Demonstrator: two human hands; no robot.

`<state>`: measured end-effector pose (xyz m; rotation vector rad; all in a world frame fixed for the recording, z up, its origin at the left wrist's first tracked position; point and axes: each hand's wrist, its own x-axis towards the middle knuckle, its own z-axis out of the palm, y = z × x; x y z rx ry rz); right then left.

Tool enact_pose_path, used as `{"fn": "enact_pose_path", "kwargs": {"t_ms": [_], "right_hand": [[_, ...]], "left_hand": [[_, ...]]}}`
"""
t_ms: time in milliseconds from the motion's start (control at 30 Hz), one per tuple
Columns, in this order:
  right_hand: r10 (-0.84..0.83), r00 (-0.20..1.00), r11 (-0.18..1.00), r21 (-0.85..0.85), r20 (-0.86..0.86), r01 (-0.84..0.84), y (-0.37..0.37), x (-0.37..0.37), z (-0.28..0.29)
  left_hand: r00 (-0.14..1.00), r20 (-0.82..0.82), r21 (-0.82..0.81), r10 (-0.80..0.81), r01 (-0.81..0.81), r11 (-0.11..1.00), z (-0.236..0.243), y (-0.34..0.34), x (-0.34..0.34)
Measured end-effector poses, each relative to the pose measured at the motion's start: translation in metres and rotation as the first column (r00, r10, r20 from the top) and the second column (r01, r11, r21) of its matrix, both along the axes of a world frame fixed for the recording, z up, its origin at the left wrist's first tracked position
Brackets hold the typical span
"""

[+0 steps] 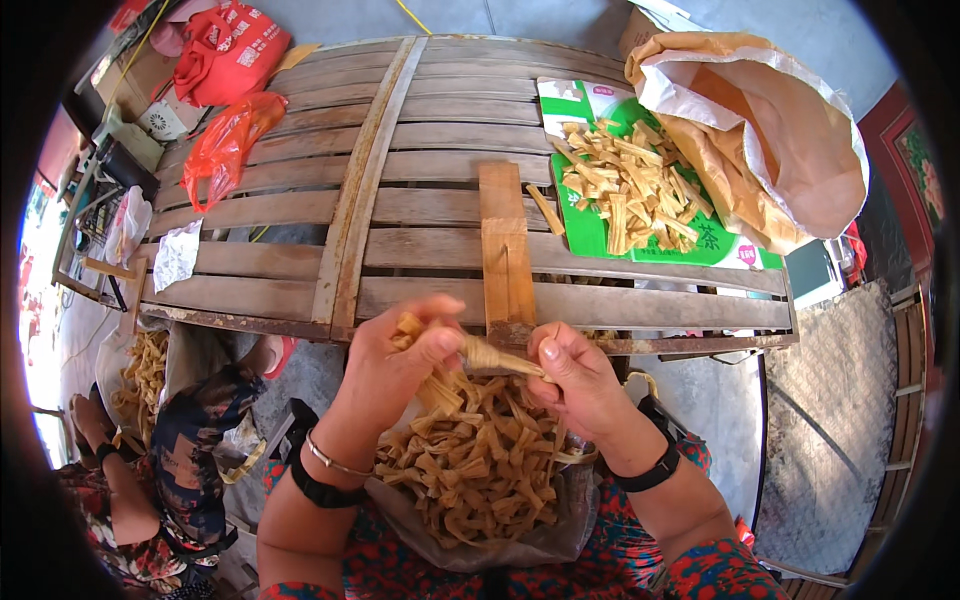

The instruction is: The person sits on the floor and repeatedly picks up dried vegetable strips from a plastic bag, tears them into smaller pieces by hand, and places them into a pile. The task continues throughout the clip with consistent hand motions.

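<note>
A twisted tan strip (490, 357), which looks dried and fibrous, stretches between my two hands. My left hand (405, 345) is closed around its thicker end, with a bit of tan strip showing by the fingers. Between thumb and fingers, my right hand (577, 380) pinches the narrow end. Below both hands, a heap of similar tan strips (480, 470) fills an open pale sack (545, 545) on my lap. Just beyond my hands, a narrow wooden board (503, 215) with a groove lies across the edge of the slatted table (430, 220).
Cut tan pieces (635, 190) are piled on a green printed sheet (590, 240) at the far right, beside an open brown paper sack (740, 150). Red bags (228, 55) lie far left. A person (190, 460) sits left, near another sack of strips (145, 375).
</note>
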<state>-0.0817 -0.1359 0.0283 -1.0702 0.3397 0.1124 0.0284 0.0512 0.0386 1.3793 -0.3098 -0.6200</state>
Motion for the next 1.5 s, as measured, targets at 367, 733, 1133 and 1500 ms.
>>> {"fn": "enact_pose_path", "kwargs": {"t_ms": [367,733,1133,1500], "right_hand": [[0.002,1.000,0.995,-0.096,-0.015,-0.003,-0.006,-0.002,-0.005],[-0.027,0.963,0.459,-0.853,0.268,0.250,-0.030,0.040,-0.046],[0.443,0.889,0.771,-0.555,0.115,-0.313,-0.016,-0.004,-0.015],[0.584,0.782,0.249,-0.868,-0.219,-0.429,-0.042,-0.058,-0.008]], "left_hand": [[0.933,-0.317,-0.204,-0.168,0.106,0.973,-0.018,-0.007,-0.009],[0.971,-0.216,0.034,0.105,-0.100,0.994,-0.056,-0.051,0.010],[0.927,0.149,0.413,-0.344,0.258,0.874,0.000,0.005,0.024],[0.478,0.431,0.763,-0.766,0.260,0.592,-0.027,0.039,-0.044]]}}
